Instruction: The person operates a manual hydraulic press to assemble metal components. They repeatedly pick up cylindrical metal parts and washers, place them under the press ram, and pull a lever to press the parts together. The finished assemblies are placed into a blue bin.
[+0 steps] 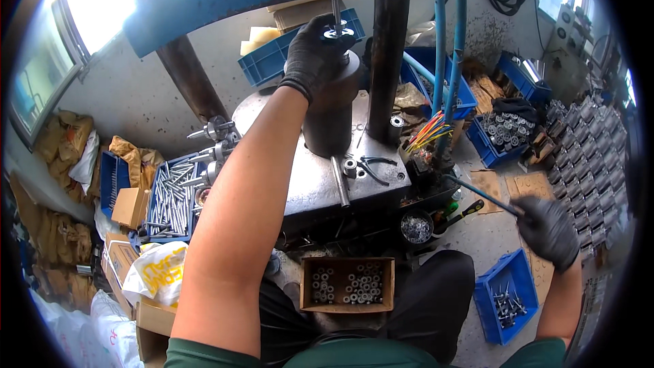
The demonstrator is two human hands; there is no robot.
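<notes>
Left hand: my gloved left hand (315, 54) closed around a shaft part (337, 27) atop the press's dark cylinder (332, 112)
Right hand: my right hand (548, 232) grips the press lever (484, 194)
Progress: I judge pressing not begun; many bearings remain in the cardboard box (347, 284)

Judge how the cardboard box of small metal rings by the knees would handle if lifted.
The box is open-topped and shallow, so tilting it would probably spill the loose rings. The metal load likely makes it heavy for its size. Its thin cardboard bottom may sag unless supported underneath.
</notes>
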